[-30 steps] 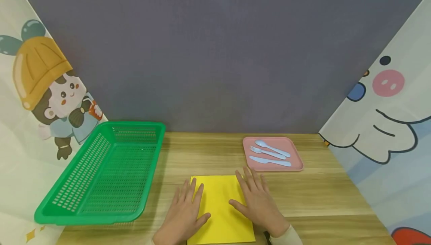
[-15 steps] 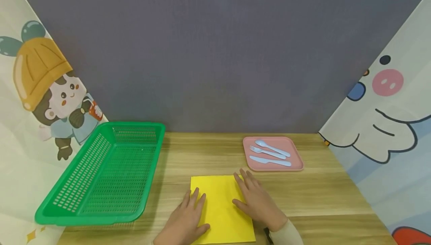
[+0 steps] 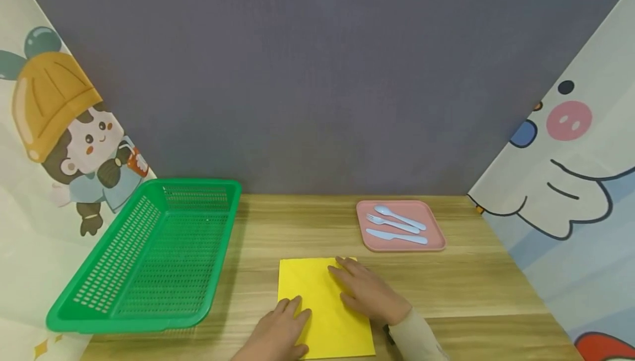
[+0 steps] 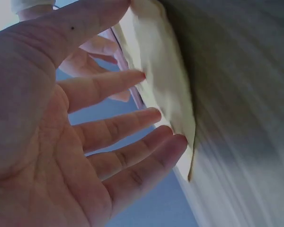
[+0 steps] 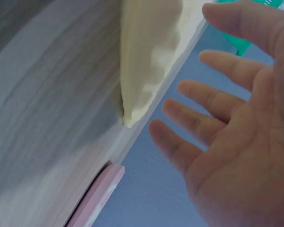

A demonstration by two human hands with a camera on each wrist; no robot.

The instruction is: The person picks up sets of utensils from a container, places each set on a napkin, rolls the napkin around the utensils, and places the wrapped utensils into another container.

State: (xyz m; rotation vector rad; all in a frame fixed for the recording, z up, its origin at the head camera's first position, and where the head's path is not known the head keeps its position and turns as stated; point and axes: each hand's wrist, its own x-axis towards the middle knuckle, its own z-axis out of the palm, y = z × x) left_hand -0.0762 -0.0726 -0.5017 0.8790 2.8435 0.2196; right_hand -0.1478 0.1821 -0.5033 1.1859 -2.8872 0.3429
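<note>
A flat yellow rectangular sheet (image 3: pixel 327 317), soft-looking with slightly wavy edges, lies on the wooden table in front of me. Over its lower left edge is my left hand (image 3: pixel 275 330), fingers spread; in the left wrist view its fingertips (image 4: pixel 179 142) come right at the sheet (image 4: pixel 165 71). My right hand (image 3: pixel 372 295) overlaps the sheet's upper right part. The right wrist view shows its fingers (image 5: pixel 210 97) extended and parted, with the sheet (image 5: pixel 146 52) beyond them. Neither hand grips anything.
A green slatted plastic basket (image 3: pixel 218 273) stands at the left. Back right, a pink tray (image 3: pixel 436 240) carries a light blue spoon (image 3: pixel 402 217), fork (image 3: pixel 394 224) and knife (image 3: pixel 397 236). A grey panel (image 3: pixel 317 74) rises behind the wooden table (image 3: pixel 471 284).
My left hand has slid down along the sheet toward me. My right hand has shifted left, farther over the sheet, and turned inward. Sheet, basket and tray stay in place.
</note>
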